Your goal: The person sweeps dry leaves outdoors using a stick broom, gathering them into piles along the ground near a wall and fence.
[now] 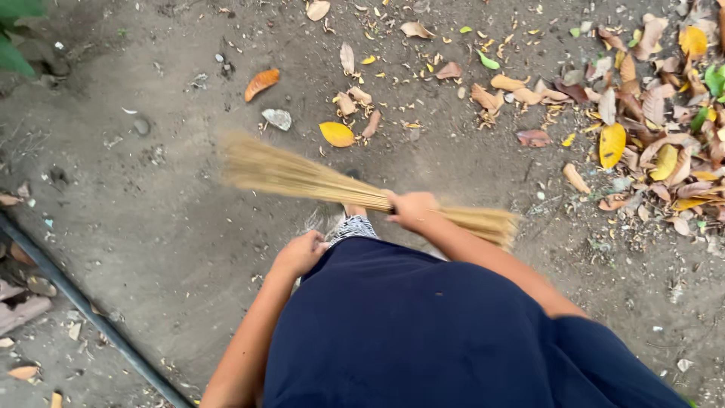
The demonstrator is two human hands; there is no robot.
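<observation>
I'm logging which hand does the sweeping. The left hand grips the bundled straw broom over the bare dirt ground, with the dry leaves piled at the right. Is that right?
Not quite: in the head view the right hand grips the bundled straw broom; the left hand rests at the dark blue garment. The dry leaves do lie right.

ground point(174, 227): bare dirt | dry leaves point(657, 143) heaped right | dark pipe point(83, 306) left
</observation>
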